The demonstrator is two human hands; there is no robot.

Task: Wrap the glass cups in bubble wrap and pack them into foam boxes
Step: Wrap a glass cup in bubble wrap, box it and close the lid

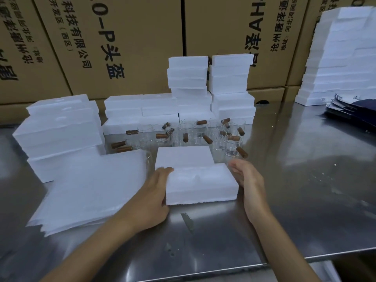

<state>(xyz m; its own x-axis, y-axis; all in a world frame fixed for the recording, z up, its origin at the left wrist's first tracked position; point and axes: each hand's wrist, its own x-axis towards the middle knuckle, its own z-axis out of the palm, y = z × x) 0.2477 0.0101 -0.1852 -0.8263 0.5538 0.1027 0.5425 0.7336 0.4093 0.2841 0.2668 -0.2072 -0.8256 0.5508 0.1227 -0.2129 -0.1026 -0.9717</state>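
Foam box (201, 183) lies crosswise, flat.

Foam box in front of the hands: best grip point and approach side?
Probably the two short end faces of the foam box, one palm from each side. It lies flat on the steel table, too broad for one hand. The left hand already touches its left end; the right hand stands open beside the right end.

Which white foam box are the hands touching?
The foam box nearest the person, at the table's front. The left hand and right hand are at its two ends. All the other foam boxes sit farther back, untouched.
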